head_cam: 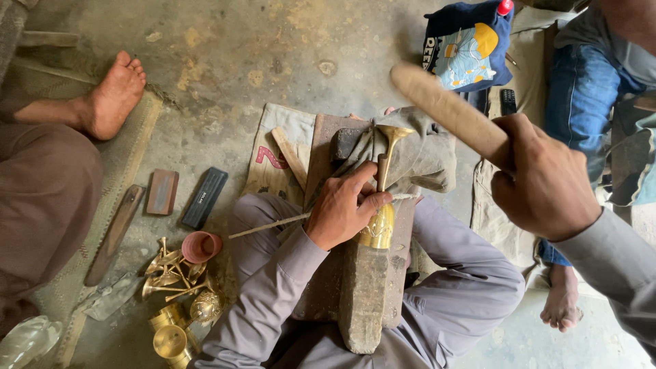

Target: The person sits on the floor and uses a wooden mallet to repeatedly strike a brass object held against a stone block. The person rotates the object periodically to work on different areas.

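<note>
My left hand [343, 207] pins a brass goblet [383, 205] on its side against a worn wooden block [362, 294] between my knees, and holds a thin metal chisel [273, 224] against the goblet's bowl. The goblet's flared foot [395, 132] points away from me, resting on a grey cloth [424, 160]. My right hand [543, 181] is raised at the right, gripping a wooden mallet stick [447, 109] that slants up to the left above the goblet.
Several brass goblets and cups [174, 301] and a small clay cup [201, 246] lie at lower left. Sharpening stones [162, 192] and a dark case [204, 197] lie beside them. Another person's bare foot [113, 96] is at left; a person in jeans [581, 102] sits at right by a blue bag [468, 44].
</note>
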